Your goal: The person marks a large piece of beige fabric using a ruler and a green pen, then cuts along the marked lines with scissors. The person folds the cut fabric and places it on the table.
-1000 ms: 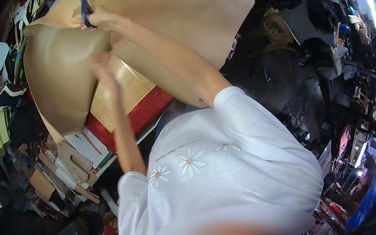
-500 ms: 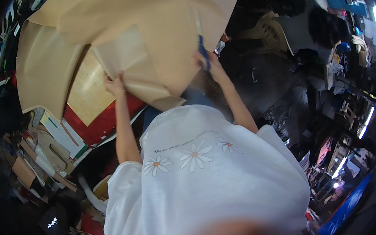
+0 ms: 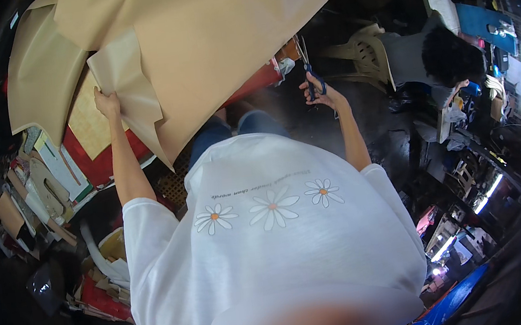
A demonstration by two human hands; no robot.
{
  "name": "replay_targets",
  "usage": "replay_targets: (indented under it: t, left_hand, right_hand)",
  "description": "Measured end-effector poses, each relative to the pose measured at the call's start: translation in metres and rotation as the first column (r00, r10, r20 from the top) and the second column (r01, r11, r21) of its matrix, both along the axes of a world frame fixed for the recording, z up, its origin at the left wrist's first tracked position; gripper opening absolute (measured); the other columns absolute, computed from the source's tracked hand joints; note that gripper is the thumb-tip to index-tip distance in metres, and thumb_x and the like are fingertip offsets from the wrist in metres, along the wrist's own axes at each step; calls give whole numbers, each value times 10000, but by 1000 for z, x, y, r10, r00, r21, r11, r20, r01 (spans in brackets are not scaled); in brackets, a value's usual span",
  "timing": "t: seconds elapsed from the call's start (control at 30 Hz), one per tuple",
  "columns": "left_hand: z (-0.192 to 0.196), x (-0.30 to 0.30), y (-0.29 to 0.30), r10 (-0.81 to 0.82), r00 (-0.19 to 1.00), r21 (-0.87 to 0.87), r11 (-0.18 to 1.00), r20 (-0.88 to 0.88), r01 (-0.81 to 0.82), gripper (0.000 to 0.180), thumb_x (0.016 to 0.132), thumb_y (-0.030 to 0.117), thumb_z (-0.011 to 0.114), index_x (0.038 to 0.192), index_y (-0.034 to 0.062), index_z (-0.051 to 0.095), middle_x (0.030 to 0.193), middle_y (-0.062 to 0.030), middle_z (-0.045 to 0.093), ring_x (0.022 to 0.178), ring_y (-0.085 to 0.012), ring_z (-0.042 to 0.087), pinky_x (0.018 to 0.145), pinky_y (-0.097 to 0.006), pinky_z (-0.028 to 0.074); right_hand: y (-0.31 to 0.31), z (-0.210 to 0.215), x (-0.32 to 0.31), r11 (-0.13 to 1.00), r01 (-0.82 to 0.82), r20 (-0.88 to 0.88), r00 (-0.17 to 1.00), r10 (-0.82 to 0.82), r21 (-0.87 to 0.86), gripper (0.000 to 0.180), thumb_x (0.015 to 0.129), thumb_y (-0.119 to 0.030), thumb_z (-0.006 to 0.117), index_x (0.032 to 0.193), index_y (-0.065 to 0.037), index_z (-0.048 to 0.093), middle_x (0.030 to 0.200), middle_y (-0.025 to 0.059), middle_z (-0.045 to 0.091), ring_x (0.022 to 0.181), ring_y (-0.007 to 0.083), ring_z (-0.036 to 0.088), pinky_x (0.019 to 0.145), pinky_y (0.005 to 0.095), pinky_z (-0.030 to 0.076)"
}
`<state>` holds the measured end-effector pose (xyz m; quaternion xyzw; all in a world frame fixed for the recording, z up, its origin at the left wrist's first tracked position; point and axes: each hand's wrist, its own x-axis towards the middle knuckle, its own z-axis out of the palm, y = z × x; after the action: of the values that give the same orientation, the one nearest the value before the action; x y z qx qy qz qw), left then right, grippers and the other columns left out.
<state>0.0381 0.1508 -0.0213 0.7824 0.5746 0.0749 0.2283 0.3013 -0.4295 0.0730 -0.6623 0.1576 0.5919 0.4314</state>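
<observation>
A large tan sheet (image 3: 216,46), smooth and leather-like, spreads over the work surface in front of me. My left hand (image 3: 108,105) is closed on the edge of a paler, folded-over flap (image 3: 128,81) at the sheet's left part. To the right, beyond the sheet's edge, my right hand (image 3: 324,95) grips scissors (image 3: 314,83) by their dark blue handles. The scissor blades point away from me and stand apart from the sheet. One corner of the sheet hangs down close to my lap.
Under the sheet a yellowish board (image 3: 90,126) lies on a red surface (image 3: 83,162). Cardboard offcuts (image 3: 15,217) crowd the left side. At the right another person (image 3: 417,54) is by a beige plastic chair (image 3: 367,56). A bin of scraps (image 3: 106,293) stands at the lower left.
My right hand has carried the scissors off the sheet to the right. My left hand has moved left with the flap, and the sheet's near corner has shifted left.
</observation>
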Motion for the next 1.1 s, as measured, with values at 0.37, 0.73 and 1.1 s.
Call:
replay_targets:
  t: [0.37, 0.73, 1.1]
  left_hand:
    - [79, 69, -183, -58, 823, -357, 882, 566, 308, 361, 920, 106, 492, 1265, 1, 519, 1232, -165, 570, 1135, -278, 544, 957, -391, 418]
    - [61, 211, -424, 841, 498, -785, -156, 212, 599, 295, 907, 312, 634, 1101, 92, 597, 1067, -22, 620, 984, -127, 567, 906, -284, 457]
    - [41, 303, -465, 988, 29, -985, 149, 152, 88, 326, 833, 202, 731, 1066, 36, 576, 993, -86, 635, 875, -179, 637, 782, -269, 564]
  right_hand:
    - [20, -23, 35, 994, -51, -26, 998, 54, 94, 595, 867, -640, 516, 1038, -79, 616, 764, -4, 585, 690, 102, 583, 729, 309, 515]
    - [0, -42, 75, 953, -164, 5, 986, 168, 256, 547, 898, -573, 526, 1132, -81, 575, 823, 8, 602, 727, 127, 585, 698, 294, 483]
    - [-12, -26, 123, 775, -581, 258, 811, 526, 248, 585, 888, -584, 531, 1040, -25, 614, 767, 23, 530, 717, 130, 495, 653, 264, 386]
